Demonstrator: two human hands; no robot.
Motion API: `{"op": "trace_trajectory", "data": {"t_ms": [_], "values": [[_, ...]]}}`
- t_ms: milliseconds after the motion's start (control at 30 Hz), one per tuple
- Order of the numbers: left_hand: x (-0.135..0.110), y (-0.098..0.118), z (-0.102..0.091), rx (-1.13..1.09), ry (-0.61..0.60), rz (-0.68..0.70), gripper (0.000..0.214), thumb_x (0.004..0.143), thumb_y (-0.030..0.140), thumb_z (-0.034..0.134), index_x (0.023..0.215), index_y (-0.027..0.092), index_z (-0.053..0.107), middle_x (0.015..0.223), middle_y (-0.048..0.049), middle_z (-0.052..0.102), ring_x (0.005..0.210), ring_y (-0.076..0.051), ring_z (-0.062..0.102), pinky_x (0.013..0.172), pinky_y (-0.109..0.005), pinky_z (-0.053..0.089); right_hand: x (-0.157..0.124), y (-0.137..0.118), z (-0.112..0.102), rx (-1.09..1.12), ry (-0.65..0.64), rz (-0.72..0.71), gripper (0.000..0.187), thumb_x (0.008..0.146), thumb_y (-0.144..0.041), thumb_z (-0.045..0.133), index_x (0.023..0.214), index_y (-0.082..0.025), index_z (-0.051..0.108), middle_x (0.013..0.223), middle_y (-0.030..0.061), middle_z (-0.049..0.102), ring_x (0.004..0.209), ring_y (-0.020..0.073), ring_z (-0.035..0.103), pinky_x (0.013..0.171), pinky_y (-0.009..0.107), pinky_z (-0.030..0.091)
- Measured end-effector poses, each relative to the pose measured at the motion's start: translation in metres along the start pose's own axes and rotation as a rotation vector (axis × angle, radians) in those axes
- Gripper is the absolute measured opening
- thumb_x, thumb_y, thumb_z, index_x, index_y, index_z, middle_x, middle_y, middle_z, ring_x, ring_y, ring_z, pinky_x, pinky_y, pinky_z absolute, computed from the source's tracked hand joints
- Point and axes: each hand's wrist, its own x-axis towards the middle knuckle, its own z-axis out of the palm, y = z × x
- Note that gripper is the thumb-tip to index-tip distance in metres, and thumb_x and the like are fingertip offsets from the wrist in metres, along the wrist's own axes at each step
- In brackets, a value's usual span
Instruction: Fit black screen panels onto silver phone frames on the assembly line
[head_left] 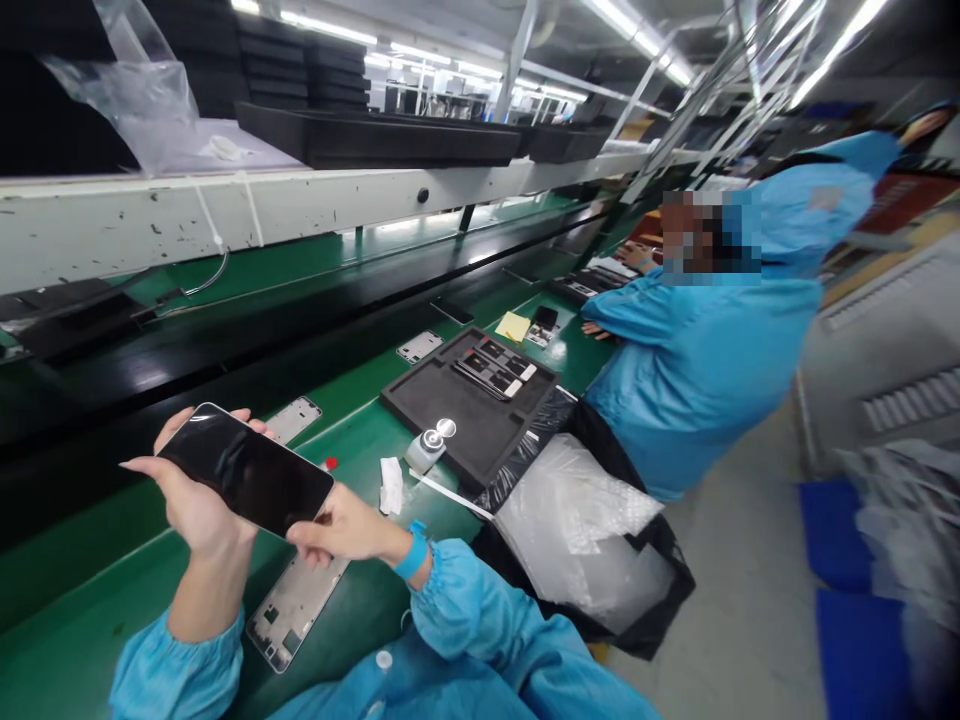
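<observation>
Left hand [206, 505] cradling a phone [247, 470], palm up, thumb outstretched, right hand [346, 525] gripping its right end

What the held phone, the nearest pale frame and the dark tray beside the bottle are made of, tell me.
Phone: probably glass-fronted, glossy black, with reflections.
Nearest pale frame: likely metal, satin grey, bright-edged; coated plastic is possible.
Dark tray: foam or moulded plastic, matte, hardly any shine; which, I can't tell.
</observation>
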Motion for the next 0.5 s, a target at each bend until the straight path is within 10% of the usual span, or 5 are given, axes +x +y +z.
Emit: {"op": "trace_trajectory", "data": {"t_ms": [300,500], "values": [[0.009,-0.013,-0.006,-0.004,-0.127,0.029,0.071,0.112,0.073,0.011,0.112,0.04,0.074,0.097,0.006,0.085,0.087,-0.018,0.079,0.086,-0.037,0.064,0.015,-0.014,-0.003,0.084,-0.176,0.006,0.06,0.08,-0.067,0.088,0.061,-0.016,0.065,0.054,-0.0003,0.066,0.042,0.0101,0.06,0.045,0.022,0.051],[0.061,-0.032,-0.029,0.014,0.129,-0.07,0.061,0.114,0.067,0.017,0.121,0.031,0.065,0.09,-0.0001,0.081,0.092,-0.025,0.081,0.08,-0.043,0.063,-0.009,-0.017,-0.046,-0.042,-0.04,0.006,0.056,0.079,-0.07,0.087,0.082,-0.016,0.075,0.066,0.0028,0.074,0.051,0.0138,0.066,0.052,0.026,0.055]]}}
